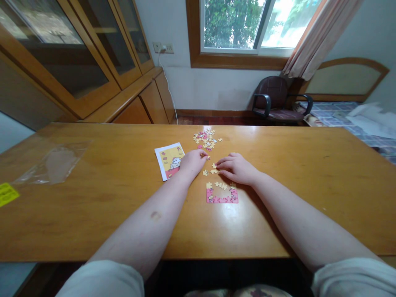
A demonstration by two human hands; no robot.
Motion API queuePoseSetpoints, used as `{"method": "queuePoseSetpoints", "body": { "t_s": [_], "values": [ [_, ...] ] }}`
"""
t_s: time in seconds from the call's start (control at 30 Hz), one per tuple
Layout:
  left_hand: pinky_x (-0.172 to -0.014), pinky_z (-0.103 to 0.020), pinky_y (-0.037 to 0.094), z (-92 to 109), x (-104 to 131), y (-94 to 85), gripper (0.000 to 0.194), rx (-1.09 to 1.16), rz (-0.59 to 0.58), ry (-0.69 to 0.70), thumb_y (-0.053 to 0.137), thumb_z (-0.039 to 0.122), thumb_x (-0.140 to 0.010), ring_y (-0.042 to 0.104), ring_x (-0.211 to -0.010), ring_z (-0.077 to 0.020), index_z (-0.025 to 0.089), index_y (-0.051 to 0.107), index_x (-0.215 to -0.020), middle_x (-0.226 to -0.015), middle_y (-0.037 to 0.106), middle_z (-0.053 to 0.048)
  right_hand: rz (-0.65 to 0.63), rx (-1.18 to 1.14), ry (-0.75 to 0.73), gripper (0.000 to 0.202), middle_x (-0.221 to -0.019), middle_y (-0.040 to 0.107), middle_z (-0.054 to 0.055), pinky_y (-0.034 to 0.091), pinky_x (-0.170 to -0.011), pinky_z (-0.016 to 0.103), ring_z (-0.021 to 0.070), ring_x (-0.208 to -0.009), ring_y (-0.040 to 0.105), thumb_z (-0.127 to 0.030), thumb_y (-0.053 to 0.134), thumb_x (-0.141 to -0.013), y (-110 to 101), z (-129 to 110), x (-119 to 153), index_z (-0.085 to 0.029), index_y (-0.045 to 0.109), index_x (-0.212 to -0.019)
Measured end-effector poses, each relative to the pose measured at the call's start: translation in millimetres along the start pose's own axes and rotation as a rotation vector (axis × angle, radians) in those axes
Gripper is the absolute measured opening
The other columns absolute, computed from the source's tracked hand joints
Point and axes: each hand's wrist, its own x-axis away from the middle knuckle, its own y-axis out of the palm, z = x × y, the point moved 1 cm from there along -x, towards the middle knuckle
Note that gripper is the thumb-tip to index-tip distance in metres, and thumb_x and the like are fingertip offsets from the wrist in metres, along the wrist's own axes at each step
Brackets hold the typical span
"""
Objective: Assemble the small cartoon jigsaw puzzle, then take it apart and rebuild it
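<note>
My left hand [193,162] has thumb and forefinger pinched at a small jigsaw puzzle piece [208,158], beside the pile of loose pieces. The picture card [167,165], yellow and pink with a white cartoon animal, lies partly under that hand. Across from it, my right hand [236,168] rests low with fingers apart, the tips touching or just beside yellow pieces [213,171]. Another loose piece [206,173] lies between the hands. Nearer to me is a partly joined puzzle frame [222,200], pink along the bottom, with a short yellow strip [221,185] lying at its top.
A heap of mixed puzzle pieces [207,138] lies near the wooden table's [123,222] far edge. On the left are a clear plastic bag [58,163] and a yellow label [8,194]. Beyond the table stand a glass-door cabinet [114,86] and an armchair [275,97].
</note>
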Motion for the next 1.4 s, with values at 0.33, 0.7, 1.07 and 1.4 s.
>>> {"method": "queuePoseSetpoints", "body": {
  "t_s": [0.33,0.7,1.07,1.4],
  "values": [
    [-0.082,-0.031,0.049,-1,0,0.7,0.022,0.004,0.005,0.006,0.056,0.037,-0.086,0.066,-0.094,-0.0220,0.028,0.072,-0.097,-0.102,0.073,-0.002,-0.089,-0.029,-0.036,0.042,-0.122,0.066,0.008,0.036,-0.084,0.040,0.0226,-0.092,0.053,-0.049,0.046,-0.093,1,-7,-1,-0.022,0.070,-0.114],
    [-0.083,-0.031,0.049,1,1,-1.1,0.021,0.016,-0.006,-0.005,0.056,0.037,-0.086,0.065,-0.095,-0.0220,0.028,0.072,-0.098,-0.104,0.073,-0.002,0.089,0.064,0.119,0.039,-0.107,0.067,0.011,0.035,-0.085,0.038,0.0233,-0.094,0.054,-0.043,0.042,-0.096,4,1,0,-0.020,0.069,-0.113],
    [-0.084,-0.031,0.049,1,0,-0.7,0.022,0.004,-0.016,-0.004,0.056,0.037,-0.086,0.065,-0.096,-0.0224,0.028,0.072,-0.099,-0.104,0.073,-0.003,-0.042,-0.019,-0.004,0.037,-0.123,0.066,0.008,0.035,-0.090,0.041,0.0235,-0.101,0.055,-0.044,0.045,-0.095,5,-6,-2,-0.023,0.068,-0.116],
    [-0.079,-0.030,0.049,1,1,-2.3,0.020,-0.001,0.002,-0.001,0.057,0.038,-0.085,0.066,-0.089,-0.0218,0.027,0.071,-0.094,-0.097,0.073,-0.003,-0.046,0.011,0.025,0.044,-0.129,0.062,0.009,0.036,-0.092,0.043,0.0251,-0.104,0.053,-0.050,0.042,-0.095,6,-7,-3,-0.024,0.065,-0.122]
  ]
}}
